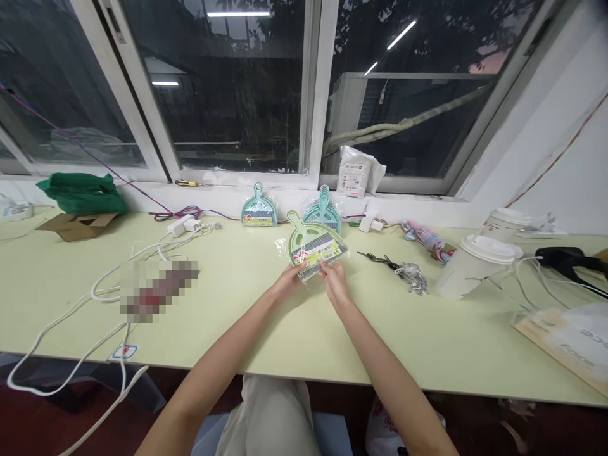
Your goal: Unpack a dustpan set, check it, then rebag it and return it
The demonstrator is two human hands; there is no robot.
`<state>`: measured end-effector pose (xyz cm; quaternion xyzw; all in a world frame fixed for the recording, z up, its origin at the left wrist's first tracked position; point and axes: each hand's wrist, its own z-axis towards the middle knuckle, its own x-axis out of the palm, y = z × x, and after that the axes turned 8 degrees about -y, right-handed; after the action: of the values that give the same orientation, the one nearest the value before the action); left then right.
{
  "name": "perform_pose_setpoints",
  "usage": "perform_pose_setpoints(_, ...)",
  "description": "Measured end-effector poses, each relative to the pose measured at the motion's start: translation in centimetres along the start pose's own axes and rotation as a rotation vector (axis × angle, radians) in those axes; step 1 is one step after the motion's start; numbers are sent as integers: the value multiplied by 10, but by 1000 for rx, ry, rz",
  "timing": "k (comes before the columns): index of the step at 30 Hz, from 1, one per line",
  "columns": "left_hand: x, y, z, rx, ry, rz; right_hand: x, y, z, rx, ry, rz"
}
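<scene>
A small green dustpan-and-brush set (311,242) in a clear plastic wrapper is held just above the pale green table (247,316). My left hand (291,278) grips the wrapper's lower left edge. My right hand (334,277) pinches its lower right edge. Behind it, against the window ledge, a teal dustpan set (259,207) leans upright, and a stack of several teal ones (323,210) stands to its right.
White cables (102,288) loop over the left of the table beside a blurred patch. A cardboard box (78,225) with green cloth (82,192) is far left. Metal clips (412,276), two lidded paper cups (475,263), a black object (567,259) and a paper bag (567,342) lie right.
</scene>
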<state>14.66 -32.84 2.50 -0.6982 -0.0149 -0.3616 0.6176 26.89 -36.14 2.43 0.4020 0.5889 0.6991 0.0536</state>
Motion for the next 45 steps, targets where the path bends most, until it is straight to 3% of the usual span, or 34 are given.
perform_pose_setpoints(4, -14, 5, 14, 75, -188, 84, -8, 6, 13, 114, 81, -119)
perform_pose_setpoints(7, -33, 0, 23, 8, -275, 116, -25, 12, 28, 171, 170, -448)
perform_pose_setpoints(8, -40, -3, 24, -14, -282, 106, -32, 14, 32, 94, 174, -603)
perform_pose_setpoints(10, -52, -11, 25, -50, -275, 72, -45, 17, 37, -259, 204, -865)
perform_pose_setpoints(13, -64, -19, 22, -96, -253, 31, -55, 17, 38, -750, 381, -1096)
perform_pose_setpoints(15, -68, -20, 20, -129, -240, 28, -56, 14, 37, -882, 449, -1163)
perform_pose_setpoints(19, -73, -20, 20, -251, -223, 76, -55, 7, 43, -963, 401, -1129)
perform_pose_setpoints(24, -81, -23, 23, -344, -177, 52, -60, 0, 50, -829, 438, -1114)
perform_pose_setpoints(30, -78, -22, 21, -371, -146, 206, -63, -2, 50, -663, 185, -1193)
perform_pose_setpoints(36, -63, -20, 10, -246, -8, 326, -66, -14, 63, -700, 83, -999)
perform_pose_setpoints(39, -60, -23, 8, -217, 54, 402, -74, -19, 76, -398, 201, -791)
perform_pose_setpoints(41, -58, -23, 7, -202, 30, 443, -78, -21, 84, -189, 272, -671)
perform_pose_setpoints(43, -54, -19, 8, -148, 1, 438, -80, -21, 88, -106, 208, -566)
perform_pose_setpoints(45, -50, -13, 9, -23, 24, 427, -79, -21, 89, -123, 66, -477)
